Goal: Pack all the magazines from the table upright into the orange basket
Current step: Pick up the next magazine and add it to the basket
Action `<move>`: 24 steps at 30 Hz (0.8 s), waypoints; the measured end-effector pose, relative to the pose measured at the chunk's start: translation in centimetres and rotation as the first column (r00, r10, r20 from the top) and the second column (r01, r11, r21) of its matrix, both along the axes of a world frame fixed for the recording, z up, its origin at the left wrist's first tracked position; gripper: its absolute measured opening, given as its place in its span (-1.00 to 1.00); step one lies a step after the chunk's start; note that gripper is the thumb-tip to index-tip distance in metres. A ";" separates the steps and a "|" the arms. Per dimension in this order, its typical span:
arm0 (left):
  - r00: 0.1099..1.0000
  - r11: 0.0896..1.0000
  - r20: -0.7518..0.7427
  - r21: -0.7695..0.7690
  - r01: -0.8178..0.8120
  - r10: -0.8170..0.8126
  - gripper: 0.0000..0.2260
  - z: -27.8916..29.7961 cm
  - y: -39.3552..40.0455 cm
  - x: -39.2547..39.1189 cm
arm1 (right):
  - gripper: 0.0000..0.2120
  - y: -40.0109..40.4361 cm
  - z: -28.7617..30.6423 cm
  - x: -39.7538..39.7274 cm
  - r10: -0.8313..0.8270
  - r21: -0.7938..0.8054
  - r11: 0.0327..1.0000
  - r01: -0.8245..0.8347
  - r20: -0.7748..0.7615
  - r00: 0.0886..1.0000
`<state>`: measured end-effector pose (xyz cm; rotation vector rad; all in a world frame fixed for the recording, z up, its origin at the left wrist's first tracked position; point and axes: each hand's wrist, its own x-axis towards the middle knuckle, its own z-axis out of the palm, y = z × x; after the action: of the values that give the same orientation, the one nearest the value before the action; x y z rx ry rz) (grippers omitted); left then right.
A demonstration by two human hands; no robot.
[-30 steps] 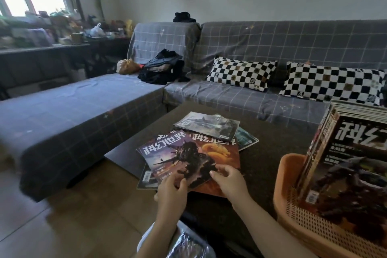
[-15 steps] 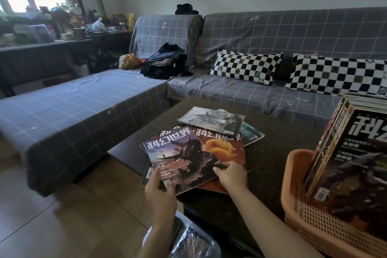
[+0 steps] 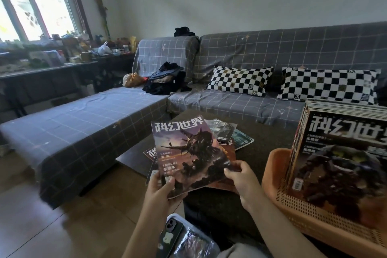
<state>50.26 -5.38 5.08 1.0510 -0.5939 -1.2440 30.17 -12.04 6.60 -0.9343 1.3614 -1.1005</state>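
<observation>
Magazine: I have the top magazine (image 3: 188,153) tilted up off the pile (image 3: 228,142) on the table (image 3: 268,132), ready to carry.
Left hand (image 3: 159,188): fingers pinch its lower corner.
Right hand (image 3: 245,180): fingers grip its right edge.
Basket: orange basket (image 3: 274,176) sits right, magazines already upright inside.

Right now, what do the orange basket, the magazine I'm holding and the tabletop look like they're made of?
orange basket: most likely moulded plastic, matte; its wall is a regular grid of small holes.
held magazine: paper with a glossy printed cover; it catches light and bends slightly between the left hand and right hand.
tabletop: dark, speckled and dull, perhaps stone or a textured covering; hard to tell.
</observation>
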 end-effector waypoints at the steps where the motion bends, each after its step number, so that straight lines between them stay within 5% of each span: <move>1: 1.000 0.999 0.009 -0.036 0.024 -0.024 -0.77 0.9 0.3 -0.4 | -0.76 0.6 0.8 -0.8 0.019 -0.019 1.000 -0.018 0.055 0.998; 8: 0.970 0.944 0.082 -0.227 0.240 -0.228 -0.63 5.8 1.1 -4.3 | -0.70 4.1 5.2 -8.0 0.141 -0.190 0.978 -0.089 0.284 0.948; 15: 0.875 0.843 0.204 -0.245 0.479 -0.438 -0.58 6.2 -0.1 -10.7 | -0.70 6.9 7.3 -15.1 0.028 -0.267 0.964 0.003 0.113 0.993; 24: 0.702 0.840 0.619 -0.123 0.529 -0.352 -0.63 4.8 -4.0 -20.5 | -0.60 9.1 6.1 -23.4 -0.213 -0.230 0.950 0.211 0.015 0.977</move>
<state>29.78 -9.38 9.88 1.0568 -1.5472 -1.1820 6.77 -2.96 12.73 -0.9760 1.3854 -1.4441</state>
